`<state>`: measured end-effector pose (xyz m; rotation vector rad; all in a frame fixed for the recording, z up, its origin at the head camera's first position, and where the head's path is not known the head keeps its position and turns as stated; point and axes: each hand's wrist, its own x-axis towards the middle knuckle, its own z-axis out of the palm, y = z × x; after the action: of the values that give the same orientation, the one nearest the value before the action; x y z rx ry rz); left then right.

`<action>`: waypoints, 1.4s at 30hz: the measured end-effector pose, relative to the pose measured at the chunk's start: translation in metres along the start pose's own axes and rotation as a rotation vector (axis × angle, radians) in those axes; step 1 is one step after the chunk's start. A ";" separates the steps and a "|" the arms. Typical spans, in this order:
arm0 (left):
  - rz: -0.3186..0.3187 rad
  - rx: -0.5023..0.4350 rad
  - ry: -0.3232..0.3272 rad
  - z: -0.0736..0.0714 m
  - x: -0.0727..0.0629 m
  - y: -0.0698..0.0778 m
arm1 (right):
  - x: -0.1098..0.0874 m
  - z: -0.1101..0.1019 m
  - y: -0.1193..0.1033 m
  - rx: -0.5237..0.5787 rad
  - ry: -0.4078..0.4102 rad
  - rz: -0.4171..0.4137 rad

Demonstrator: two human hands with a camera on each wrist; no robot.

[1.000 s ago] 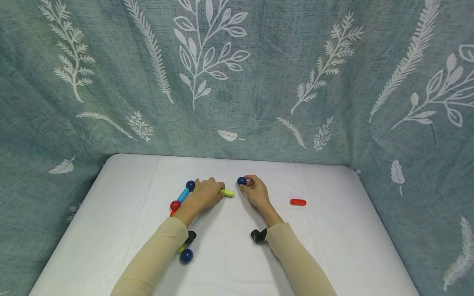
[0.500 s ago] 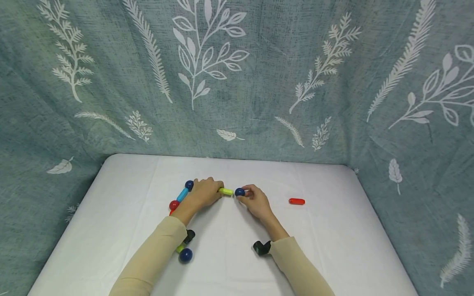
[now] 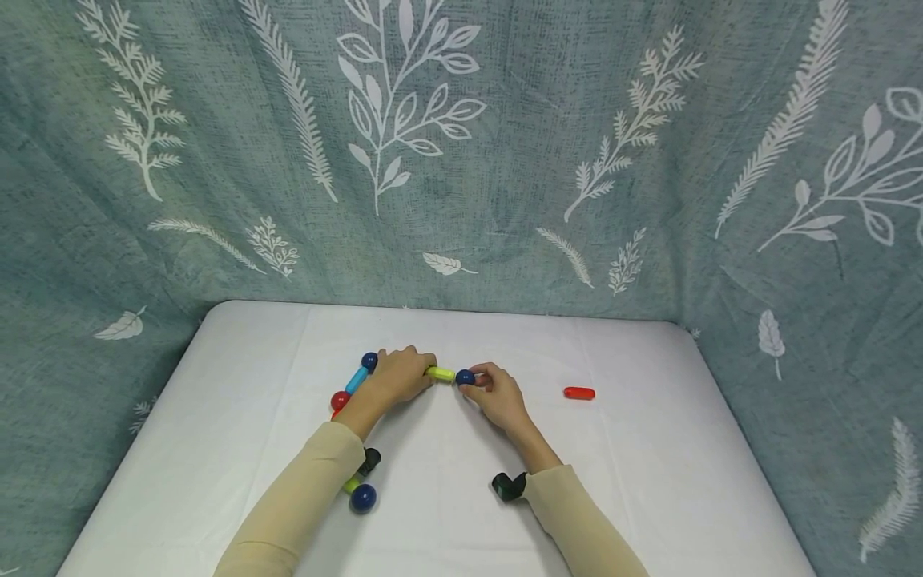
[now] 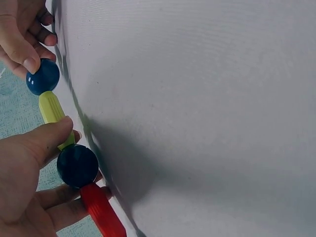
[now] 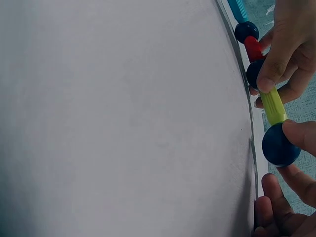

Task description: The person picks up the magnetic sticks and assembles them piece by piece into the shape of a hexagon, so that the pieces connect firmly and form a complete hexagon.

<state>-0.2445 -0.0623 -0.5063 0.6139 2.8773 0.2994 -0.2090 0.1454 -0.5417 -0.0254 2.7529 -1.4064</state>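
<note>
My left hand (image 3: 404, 374) pinches a yellow-green ribbed rod (image 3: 441, 374) between thumb and fingers. My right hand (image 3: 503, 397) holds a dark blue ball (image 3: 465, 377) by thumb and fingertips, right at the rod's free end. In the left wrist view, the rod's other end meets a second blue ball (image 4: 77, 166), followed by a red rod (image 4: 102, 211) that runs past the left fingers. Beyond it, the right wrist view shows another blue ball (image 5: 247, 32) and a light blue rod (image 5: 238, 10). The left hand hides part of this chain in the head view.
The chain goes on along the left side through a red ball (image 3: 340, 401), partly under the left forearm, to a large-looking blue ball (image 3: 363, 498) near the front. A loose red rod (image 3: 579, 393) lies to the right on the white table (image 3: 649, 481). Patterned cloth (image 3: 505, 160) hangs behind.
My right hand has brought the blue ball toward me and slightly left, up to the end of the yellow-green rod. The left hand has kept its place and grip.
</note>
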 end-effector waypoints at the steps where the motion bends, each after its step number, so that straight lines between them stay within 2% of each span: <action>1: 0.001 -0.001 0.000 0.000 0.000 0.000 | 0.000 0.000 0.000 -0.004 0.000 -0.004; 17: 0.007 0.010 0.008 -0.001 -0.002 0.001 | -0.007 -0.010 -0.001 -0.013 -0.014 -0.022; 24: 0.014 0.002 0.017 -0.004 -0.006 0.003 | -0.020 -0.036 0.003 -0.054 -0.006 -0.062; 33: 0.009 -0.002 0.000 -0.005 -0.005 0.002 | -0.034 -0.075 0.023 -0.112 0.054 -0.046; 42: 0.015 -0.001 0.009 -0.004 -0.004 0.002 | -0.040 -0.094 0.032 -0.138 0.080 -0.026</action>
<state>-0.2407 -0.0630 -0.5014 0.6354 2.8822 0.3071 -0.1733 0.2414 -0.5111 -0.0099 2.9207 -1.2474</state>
